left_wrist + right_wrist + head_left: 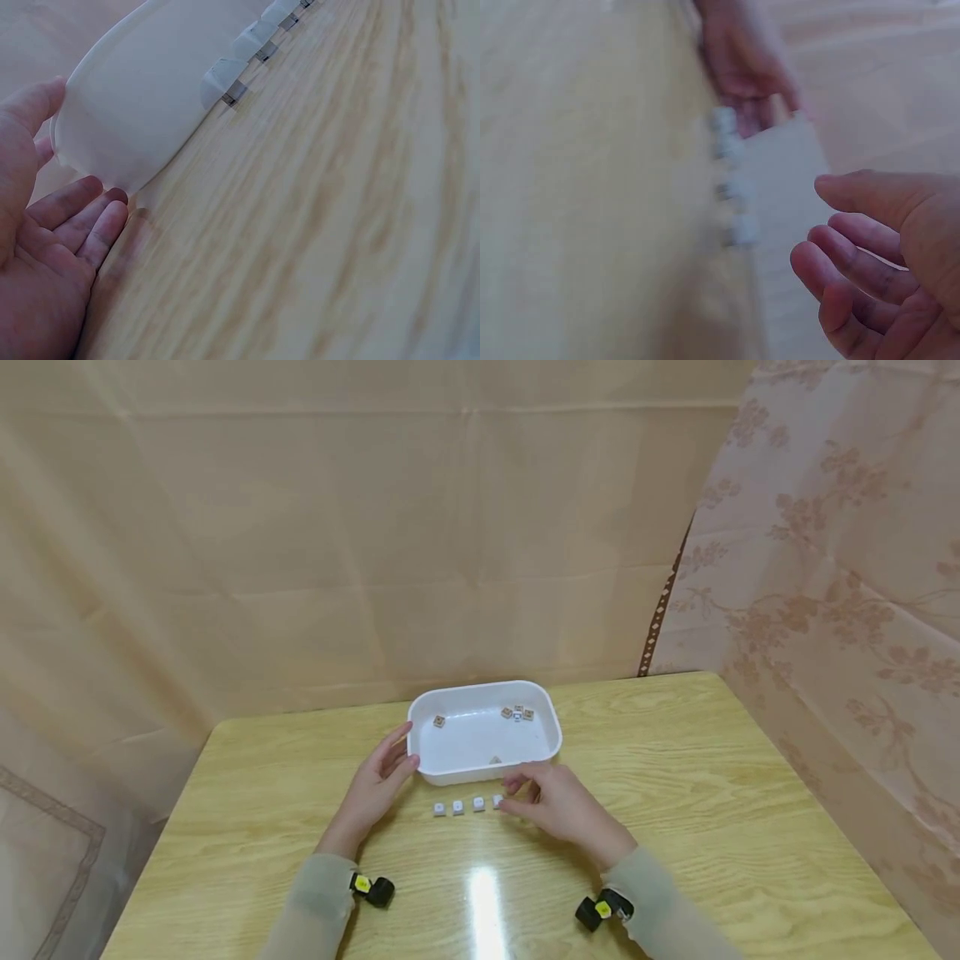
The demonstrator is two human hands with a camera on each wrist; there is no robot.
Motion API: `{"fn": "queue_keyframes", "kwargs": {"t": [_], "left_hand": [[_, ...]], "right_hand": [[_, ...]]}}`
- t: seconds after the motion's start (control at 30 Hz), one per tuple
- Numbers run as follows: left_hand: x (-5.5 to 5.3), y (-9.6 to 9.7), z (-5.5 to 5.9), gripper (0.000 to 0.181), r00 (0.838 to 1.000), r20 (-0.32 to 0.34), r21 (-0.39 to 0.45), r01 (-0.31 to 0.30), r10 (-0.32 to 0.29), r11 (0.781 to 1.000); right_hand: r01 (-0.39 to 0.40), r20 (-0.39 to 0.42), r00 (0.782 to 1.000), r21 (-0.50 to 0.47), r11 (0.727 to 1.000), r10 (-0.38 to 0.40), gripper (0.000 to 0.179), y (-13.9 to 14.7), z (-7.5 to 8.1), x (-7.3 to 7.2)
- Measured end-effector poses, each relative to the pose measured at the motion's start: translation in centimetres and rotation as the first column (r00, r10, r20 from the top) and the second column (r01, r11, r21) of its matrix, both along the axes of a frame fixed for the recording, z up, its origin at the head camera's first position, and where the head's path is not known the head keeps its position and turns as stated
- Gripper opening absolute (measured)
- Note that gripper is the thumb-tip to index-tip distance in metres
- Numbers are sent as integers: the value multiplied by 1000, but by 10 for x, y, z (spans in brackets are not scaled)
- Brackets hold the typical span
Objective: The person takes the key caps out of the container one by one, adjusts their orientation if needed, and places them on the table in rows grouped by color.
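A white plastic tray (487,771) stands on the table with several small tan and white square pieces (507,713) inside, mostly toward its far right corner. In front of it, white keycaps (458,807) form a short row. My left hand (378,781) is at the tray's left end, thumb and fingertips against the rim and wall. My right hand (555,797) hovers at the row's right end, overlapping the last keycap (497,802) in the head view. In the right wrist view its fingers (840,255) are loosely bent, with nothing between them and the thumb.
The wood-grain table (675,793) reaches well past the tray on both sides. A beige curtain (375,527) hangs behind it, and a flowered cloth (847,568) hangs on the right. Black straps with small devices (381,892) sit on both wrists.
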State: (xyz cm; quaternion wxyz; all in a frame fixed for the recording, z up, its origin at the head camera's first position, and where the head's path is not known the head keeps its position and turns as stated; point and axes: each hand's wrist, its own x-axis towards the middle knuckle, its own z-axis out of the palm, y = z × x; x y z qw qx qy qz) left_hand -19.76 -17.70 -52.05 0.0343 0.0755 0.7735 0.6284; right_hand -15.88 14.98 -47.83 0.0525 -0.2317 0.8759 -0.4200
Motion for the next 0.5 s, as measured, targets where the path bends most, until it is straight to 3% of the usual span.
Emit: {"fn": "queue_keyframes", "kwargs": {"t": [0.2,0.4,0.5], "left_hand": [[-2,1,0,62,1000,10,5,5,-5,1000],[-3,0,0,62,1000,13,4,5,-5,1000],[-3,0,0,61,1000,12,5,9,-9,1000]], "right_hand": [[25,-87,996,-31,999,-28,17,2,33,-14],[53,-202,978,51,997,-42,11,-1,47,-54],[51,-210,977,87,995,-32,13,-3,48,-76]]}}
